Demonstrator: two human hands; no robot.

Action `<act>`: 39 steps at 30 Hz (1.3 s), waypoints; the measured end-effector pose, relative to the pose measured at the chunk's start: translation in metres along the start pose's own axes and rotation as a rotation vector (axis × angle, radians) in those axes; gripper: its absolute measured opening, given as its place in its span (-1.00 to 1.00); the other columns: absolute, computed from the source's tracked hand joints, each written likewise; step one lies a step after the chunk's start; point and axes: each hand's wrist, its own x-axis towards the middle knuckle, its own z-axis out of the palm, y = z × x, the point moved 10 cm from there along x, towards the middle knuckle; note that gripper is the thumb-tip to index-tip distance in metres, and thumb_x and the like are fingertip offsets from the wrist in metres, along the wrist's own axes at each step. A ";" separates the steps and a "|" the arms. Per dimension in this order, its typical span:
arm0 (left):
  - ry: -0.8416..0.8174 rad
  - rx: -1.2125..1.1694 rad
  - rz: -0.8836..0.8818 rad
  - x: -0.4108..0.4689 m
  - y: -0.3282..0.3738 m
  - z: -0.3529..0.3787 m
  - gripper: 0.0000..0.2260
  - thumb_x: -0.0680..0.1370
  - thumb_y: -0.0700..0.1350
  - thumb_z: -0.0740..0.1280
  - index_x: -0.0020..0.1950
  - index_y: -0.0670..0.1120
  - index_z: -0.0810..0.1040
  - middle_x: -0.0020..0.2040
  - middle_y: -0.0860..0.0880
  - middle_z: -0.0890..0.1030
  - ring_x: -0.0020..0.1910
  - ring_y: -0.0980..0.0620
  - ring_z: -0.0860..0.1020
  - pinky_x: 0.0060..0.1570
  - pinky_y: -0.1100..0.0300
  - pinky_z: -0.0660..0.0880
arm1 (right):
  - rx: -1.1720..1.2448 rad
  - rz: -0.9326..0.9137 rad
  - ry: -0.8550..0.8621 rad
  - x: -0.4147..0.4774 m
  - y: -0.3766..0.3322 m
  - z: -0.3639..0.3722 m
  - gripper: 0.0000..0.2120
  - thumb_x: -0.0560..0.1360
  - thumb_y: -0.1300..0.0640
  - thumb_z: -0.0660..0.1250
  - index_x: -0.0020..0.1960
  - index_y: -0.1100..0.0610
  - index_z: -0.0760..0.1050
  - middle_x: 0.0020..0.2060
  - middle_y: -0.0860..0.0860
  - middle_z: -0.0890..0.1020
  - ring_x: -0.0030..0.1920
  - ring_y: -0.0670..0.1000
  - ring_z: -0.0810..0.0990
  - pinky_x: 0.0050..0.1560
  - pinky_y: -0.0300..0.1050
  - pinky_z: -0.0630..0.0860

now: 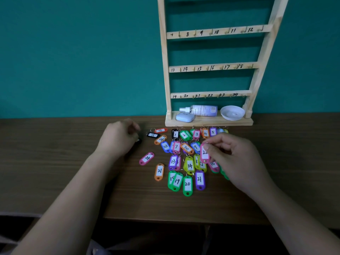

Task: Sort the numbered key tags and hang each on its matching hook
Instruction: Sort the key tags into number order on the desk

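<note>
Key tags (190,165) lie number-sorted under my right grip (239,159).
It's clamped on a pink tag (204,153) near its ring, likely for hooking; left grip (117,138) unclear.

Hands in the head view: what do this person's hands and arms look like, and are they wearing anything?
The left hand and the right hand are bare: no gloves, and no ring shows. The left forearm and the right forearm are bare too, with no sleeve, watch or bracelet in view down to the picture's lower edge.

Key tags (185,159) crowd table (73,144) before rack (209,67).
</note>
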 end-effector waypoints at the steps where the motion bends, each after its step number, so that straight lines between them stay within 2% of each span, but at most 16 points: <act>1: 0.017 -0.022 -0.008 0.001 -0.003 -0.001 -0.87 0.56 -0.14 0.43 0.04 0.08 0.66 -0.02 0.08 0.69 0.03 0.02 0.63 0.07 0.16 0.53 | 0.004 0.008 -0.026 0.000 0.001 0.002 -0.93 0.61 0.04 0.49 0.02 -0.13 0.70 -0.20 -0.19 0.76 -0.21 -0.16 0.74 -0.20 -0.26 0.62; 5: 0.010 0.023 -0.067 0.008 -0.017 0.005 -0.84 0.60 -0.06 0.44 0.17 0.03 0.64 0.13 -0.04 0.59 0.13 -0.08 0.59 0.14 0.10 0.49 | -0.026 0.059 -0.150 0.001 0.007 0.007 -0.91 0.59 0.08 0.51 -0.04 -0.11 0.69 -0.23 -0.10 0.75 -0.25 -0.07 0.74 -0.21 -0.12 0.67; 9: -0.048 0.005 -0.191 0.010 -0.037 0.012 -0.84 0.64 -0.10 0.36 0.21 0.05 0.63 0.22 -0.08 0.63 0.22 -0.14 0.59 0.12 0.11 0.44 | -0.023 0.101 -0.237 -0.001 0.012 0.004 -0.84 0.55 0.15 0.56 -0.11 -0.09 0.69 -0.24 -0.02 0.75 -0.27 0.01 0.74 -0.29 -0.14 0.63; 12: -0.075 -0.029 -0.245 0.010 -0.046 0.011 -0.95 0.64 -0.04 0.38 0.04 0.12 0.61 0.11 -0.04 0.67 0.02 -0.05 0.57 0.01 0.15 0.41 | -0.023 0.127 -0.301 -0.003 0.014 0.005 -0.81 0.53 0.17 0.57 -0.12 -0.12 0.69 -0.23 0.00 0.75 -0.26 0.07 0.75 -0.28 -0.08 0.66; 14: -0.097 -0.034 -0.264 0.010 -0.049 0.011 -0.92 0.61 0.06 0.44 -0.04 0.12 0.60 0.02 0.01 0.65 -0.05 0.00 0.52 -0.04 0.15 0.39 | -0.049 0.137 -0.322 -0.005 0.016 0.006 -0.81 0.53 0.17 0.57 -0.12 -0.11 0.69 -0.24 0.00 0.75 -0.28 0.05 0.75 -0.28 -0.09 0.67; 17: -0.115 0.018 -0.265 0.007 -0.049 0.010 -0.80 0.54 0.18 0.50 0.00 0.09 0.65 -0.02 0.04 0.60 0.00 -0.02 0.52 -0.04 0.13 0.40 | -0.091 0.148 -0.335 -0.006 0.017 0.006 -0.86 0.52 0.16 0.58 -0.11 -0.05 0.68 -0.25 -0.01 0.75 -0.30 0.04 0.74 -0.28 -0.09 0.67; 23: -0.110 0.040 -0.293 0.004 -0.052 0.009 -0.81 0.52 0.12 0.55 -0.01 0.05 0.66 0.01 -0.02 0.66 0.06 -0.09 0.58 -0.04 0.12 0.42 | -0.142 0.170 -0.382 -0.009 0.019 0.009 -0.89 0.52 0.13 0.58 -0.07 -0.03 0.67 -0.24 -0.03 0.76 -0.30 0.04 0.75 -0.30 -0.15 0.66; 26: -0.107 0.024 -0.285 0.003 -0.049 0.009 -0.86 0.53 0.09 0.55 -0.06 0.07 0.68 0.00 -0.01 0.68 0.10 -0.11 0.61 -0.02 0.12 0.44 | -0.182 0.177 -0.385 -0.009 0.020 0.009 -0.89 0.52 0.09 0.59 -0.07 -0.06 0.67 -0.23 -0.08 0.76 -0.29 -0.01 0.75 -0.33 -0.20 0.62; 28: -0.098 -0.018 -0.284 0.002 -0.046 0.007 -0.89 0.53 0.05 0.54 -0.13 0.08 0.68 -0.09 0.05 0.68 0.05 -0.06 0.61 -0.06 0.13 0.42 | -0.240 0.173 -0.387 -0.009 0.021 0.008 -0.88 0.51 0.05 0.59 -0.07 -0.08 0.66 -0.21 -0.15 0.75 -0.29 -0.09 0.74 -0.33 -0.23 0.56; 31: -0.074 -0.125 -0.256 -0.002 -0.040 0.002 -0.87 0.54 0.00 0.53 -0.19 0.05 0.69 -0.21 0.12 0.69 -0.08 0.06 0.62 -0.15 0.13 0.45 | -0.305 0.179 -0.383 -0.008 0.022 0.004 -0.87 0.48 -0.02 0.61 -0.07 -0.12 0.66 -0.19 -0.24 0.72 -0.26 -0.19 0.70 -0.23 -0.19 0.53; 33: -0.062 -0.183 -0.225 -0.005 -0.032 -0.003 -0.88 0.55 0.01 0.52 -0.17 0.04 0.70 -0.22 0.11 0.71 -0.09 0.08 0.63 -0.09 0.11 0.53 | -0.339 0.173 -0.377 -0.007 0.021 0.003 -0.86 0.47 -0.05 0.62 -0.08 -0.14 0.66 -0.18 -0.29 0.70 -0.20 -0.24 0.68 -0.20 -0.20 0.51; 35: -0.062 -0.231 -0.191 -0.010 -0.020 -0.007 -0.89 0.55 0.04 0.52 -0.13 0.05 0.69 -0.17 0.11 0.71 -0.07 0.08 0.63 -0.02 0.08 0.58 | -0.341 0.151 -0.343 -0.006 0.018 0.000 -0.89 0.48 -0.04 0.60 -0.11 -0.14 0.67 -0.20 -0.28 0.70 -0.19 -0.24 0.67 -0.20 -0.19 0.49; 39: -0.120 -0.357 -0.049 -0.024 0.020 -0.016 -0.90 0.51 0.04 0.58 -0.09 0.11 0.69 -0.17 0.12 0.72 -0.08 0.09 0.65 -0.03 0.06 0.54 | -0.248 0.088 -0.246 -0.003 0.008 -0.005 -0.90 0.55 0.02 0.54 -0.13 -0.09 0.67 -0.27 -0.18 0.73 -0.23 -0.19 0.70 -0.15 -0.09 0.57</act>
